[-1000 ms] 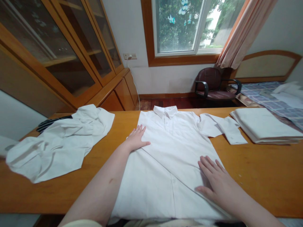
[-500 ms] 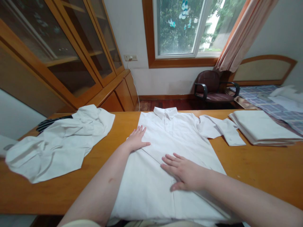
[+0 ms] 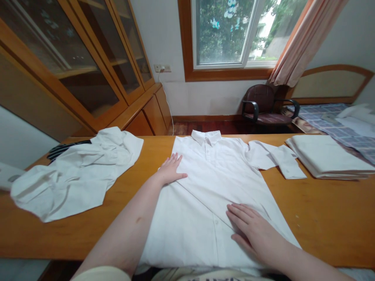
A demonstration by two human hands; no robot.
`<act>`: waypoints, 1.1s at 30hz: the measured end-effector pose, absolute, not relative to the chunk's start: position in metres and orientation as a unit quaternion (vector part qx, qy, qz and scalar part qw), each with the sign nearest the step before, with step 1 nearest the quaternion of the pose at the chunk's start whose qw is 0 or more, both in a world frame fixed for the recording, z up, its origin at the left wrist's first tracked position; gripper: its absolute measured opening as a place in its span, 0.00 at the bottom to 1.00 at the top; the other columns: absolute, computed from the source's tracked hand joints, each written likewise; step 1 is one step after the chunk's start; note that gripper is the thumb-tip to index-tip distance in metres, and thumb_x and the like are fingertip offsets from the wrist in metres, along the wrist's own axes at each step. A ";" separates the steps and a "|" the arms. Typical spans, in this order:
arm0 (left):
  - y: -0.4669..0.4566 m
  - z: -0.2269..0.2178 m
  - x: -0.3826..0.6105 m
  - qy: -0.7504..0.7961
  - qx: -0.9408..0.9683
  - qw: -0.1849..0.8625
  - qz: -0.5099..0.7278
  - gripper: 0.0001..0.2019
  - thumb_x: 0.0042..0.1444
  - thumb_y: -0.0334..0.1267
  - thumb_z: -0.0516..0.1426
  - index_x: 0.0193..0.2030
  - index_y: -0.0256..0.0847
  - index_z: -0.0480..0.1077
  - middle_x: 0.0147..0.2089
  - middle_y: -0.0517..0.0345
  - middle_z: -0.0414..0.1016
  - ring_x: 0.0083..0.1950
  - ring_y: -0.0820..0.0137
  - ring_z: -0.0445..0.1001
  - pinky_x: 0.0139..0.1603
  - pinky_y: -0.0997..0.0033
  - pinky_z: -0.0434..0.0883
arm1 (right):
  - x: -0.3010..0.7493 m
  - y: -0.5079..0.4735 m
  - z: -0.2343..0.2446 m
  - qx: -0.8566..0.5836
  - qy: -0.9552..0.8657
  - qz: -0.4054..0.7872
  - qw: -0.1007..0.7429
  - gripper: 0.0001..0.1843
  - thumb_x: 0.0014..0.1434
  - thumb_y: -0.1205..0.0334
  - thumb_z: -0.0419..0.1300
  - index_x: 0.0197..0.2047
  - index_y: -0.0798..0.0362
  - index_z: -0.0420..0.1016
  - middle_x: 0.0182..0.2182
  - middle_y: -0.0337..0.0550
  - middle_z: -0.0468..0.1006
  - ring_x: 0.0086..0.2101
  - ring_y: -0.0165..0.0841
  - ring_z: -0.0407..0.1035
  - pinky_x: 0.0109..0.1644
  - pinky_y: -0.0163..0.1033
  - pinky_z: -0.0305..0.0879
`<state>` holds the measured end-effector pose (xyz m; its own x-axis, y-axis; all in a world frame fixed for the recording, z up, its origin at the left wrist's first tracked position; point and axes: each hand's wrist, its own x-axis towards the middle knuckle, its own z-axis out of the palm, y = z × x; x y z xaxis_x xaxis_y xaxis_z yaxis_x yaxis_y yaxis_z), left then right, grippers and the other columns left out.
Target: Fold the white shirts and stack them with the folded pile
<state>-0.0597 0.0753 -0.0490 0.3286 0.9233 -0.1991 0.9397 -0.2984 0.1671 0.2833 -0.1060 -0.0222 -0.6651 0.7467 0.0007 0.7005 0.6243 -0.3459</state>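
Now the right hand (image 3: 253,230) has slid toward the table's (image 3: 325,218) near edge, seemingly smoothing the white shirt (image 3: 213,191) at table centre, left hand (image 3: 170,171) spread there too, both grips flat, clutching nothing, though the right's contact is unclear.

From here I see a plain white shirt (image 3: 211,175). To me the table (image 3: 331,218) looks orange-brown, the bedding (image 3: 312,112) blue-checked.

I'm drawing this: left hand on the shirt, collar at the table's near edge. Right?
Not quite: the collar is at the far edge of the table, as the head view shows. The left hand is indeed on the shirt.
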 end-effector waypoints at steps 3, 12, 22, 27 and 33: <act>0.075 -0.046 -0.058 0.581 0.803 0.125 -0.040 0.51 0.46 0.69 0.47 0.69 0.36 0.39 0.71 0.46 0.30 0.71 0.58 0.31 0.67 0.57 0.41 | 0.302 -0.113 -0.016 -0.426 -0.885 0.157 0.098 0.19 0.61 0.57 0.54 0.54 0.48 0.70 0.51 0.48 0.73 0.51 0.40 0.65 0.56 0.49 0.62; 0.073 -0.042 -0.055 0.583 0.800 0.132 -0.048 0.52 0.46 0.69 0.46 0.70 0.35 0.38 0.71 0.45 0.29 0.71 0.59 0.30 0.67 0.57 0.41 | 0.338 -0.129 -0.021 -0.405 -0.884 0.192 0.132 0.10 0.59 0.61 0.56 0.43 0.48 0.74 0.42 0.46 0.75 0.45 0.36 0.68 0.50 0.42 0.65; 0.074 -0.043 -0.056 0.584 0.800 0.131 -0.046 0.51 0.46 0.69 0.46 0.69 0.36 0.39 0.71 0.45 0.30 0.71 0.59 0.31 0.67 0.57 0.42 | 0.337 -0.122 -0.010 -0.396 -0.872 0.258 0.129 0.11 0.62 0.63 0.49 0.31 0.51 0.69 0.28 0.44 0.72 0.33 0.34 0.68 0.40 0.41 0.65; 0.075 -0.046 -0.057 0.584 0.800 0.132 -0.037 0.50 0.46 0.69 0.47 0.69 0.38 0.40 0.71 0.46 0.31 0.71 0.58 0.32 0.66 0.56 0.42 | 0.336 -0.124 -0.023 -0.447 -0.850 0.232 0.157 0.09 0.63 0.62 0.50 0.33 0.51 0.69 0.29 0.44 0.72 0.33 0.33 0.68 0.38 0.40 0.66; 0.075 -0.046 -0.058 0.583 0.802 0.128 -0.041 0.51 0.46 0.69 0.46 0.70 0.37 0.39 0.71 0.45 0.30 0.71 0.59 0.32 0.67 0.57 0.42 | 0.331 -0.124 -0.045 -0.554 -0.792 0.137 0.215 0.10 0.62 0.58 0.52 0.42 0.51 0.72 0.38 0.48 0.74 0.39 0.36 0.70 0.43 0.42 0.69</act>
